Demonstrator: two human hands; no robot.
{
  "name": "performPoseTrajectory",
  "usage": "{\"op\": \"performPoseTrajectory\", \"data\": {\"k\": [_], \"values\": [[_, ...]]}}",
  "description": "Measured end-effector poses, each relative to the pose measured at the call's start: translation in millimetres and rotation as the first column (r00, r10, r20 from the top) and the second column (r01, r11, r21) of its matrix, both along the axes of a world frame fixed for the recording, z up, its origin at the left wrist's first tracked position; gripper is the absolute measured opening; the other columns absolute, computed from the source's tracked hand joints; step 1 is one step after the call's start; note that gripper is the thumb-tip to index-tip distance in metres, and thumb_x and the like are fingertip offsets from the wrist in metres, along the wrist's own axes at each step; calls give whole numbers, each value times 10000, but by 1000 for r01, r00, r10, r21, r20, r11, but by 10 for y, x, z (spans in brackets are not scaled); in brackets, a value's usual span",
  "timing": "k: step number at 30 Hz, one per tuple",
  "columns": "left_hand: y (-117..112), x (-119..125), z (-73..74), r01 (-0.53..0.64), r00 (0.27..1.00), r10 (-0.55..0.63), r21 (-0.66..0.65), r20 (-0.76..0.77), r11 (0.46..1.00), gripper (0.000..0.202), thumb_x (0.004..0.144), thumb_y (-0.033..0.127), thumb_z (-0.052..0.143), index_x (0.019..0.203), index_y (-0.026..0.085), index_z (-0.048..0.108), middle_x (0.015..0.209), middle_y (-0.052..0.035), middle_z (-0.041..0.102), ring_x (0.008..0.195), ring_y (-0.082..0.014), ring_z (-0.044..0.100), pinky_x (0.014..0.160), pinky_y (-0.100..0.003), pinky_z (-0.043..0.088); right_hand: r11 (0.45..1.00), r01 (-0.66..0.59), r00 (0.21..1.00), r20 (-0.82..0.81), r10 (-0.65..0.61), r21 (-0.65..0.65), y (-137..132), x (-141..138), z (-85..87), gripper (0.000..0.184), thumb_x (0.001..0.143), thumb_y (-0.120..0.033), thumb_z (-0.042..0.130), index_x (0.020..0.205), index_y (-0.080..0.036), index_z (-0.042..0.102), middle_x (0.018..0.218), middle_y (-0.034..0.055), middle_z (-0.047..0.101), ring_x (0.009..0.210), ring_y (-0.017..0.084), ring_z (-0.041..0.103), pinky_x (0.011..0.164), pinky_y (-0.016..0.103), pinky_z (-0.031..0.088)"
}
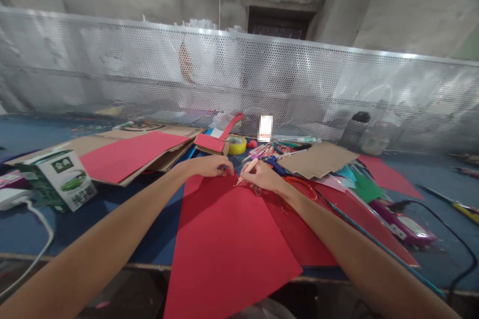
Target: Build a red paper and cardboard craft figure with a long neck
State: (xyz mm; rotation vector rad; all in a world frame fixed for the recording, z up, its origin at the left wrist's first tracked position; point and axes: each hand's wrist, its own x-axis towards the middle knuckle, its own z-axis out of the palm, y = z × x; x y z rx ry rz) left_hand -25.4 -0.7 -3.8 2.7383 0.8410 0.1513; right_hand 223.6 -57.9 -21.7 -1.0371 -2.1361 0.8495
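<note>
A large sheet of red paper (224,239) lies on the blue table in front of me and hangs over the near edge. My left hand (211,165) rests with curled fingers on the sheet's far edge and presses it down; something small and dark shows under its fingertips. My right hand (260,175) is closed round a pink pencil (247,169), whose tip touches the red paper close to my left fingertips.
A green and white carton (62,179) stands at the left beside a white cable (41,239). Cardboard with red paper (127,157), a red cardboard model (217,139), yellow tape (237,144), pens, cardboard scraps (318,159) and a glue gun (402,222) crowd the table. A perforated metal screen (299,84) runs along the back.
</note>
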Motion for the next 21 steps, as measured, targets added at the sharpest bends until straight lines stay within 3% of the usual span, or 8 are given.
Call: {"op": "performPoseTrajectory", "data": {"k": [5,17,21], "values": [[17,-3,-11,10,1000,-10,-6,4,1000,294,892,109,586,1119,219,736,1071,-58,726,937,-177,657,788,-228,460,998,55,998,0,-55,-33,18,10,-27,173,817,-197,571,756,-142,723,741,63,750,588,129,667,512,176,488],[19,1,-23,8,1000,-8,-17,22,1000,286,886,125,588,1110,217,740,1068,-68,726,920,-180,654,781,-243,464,998,57,998,-21,-58,-38,-1,8,-5,124,810,-187,596,731,-152,685,735,54,738,589,123,664,523,172,495],[11,-31,30,41,999,-40,-44,29,998,310,903,113,555,1143,215,722,1139,-69,722,984,-179,652,834,-245,462,995,68,997,-31,-71,-78,-1,21,-8,106,808,-193,598,727,-158,658,716,49,727,596,128,669,518,171,509]]}}
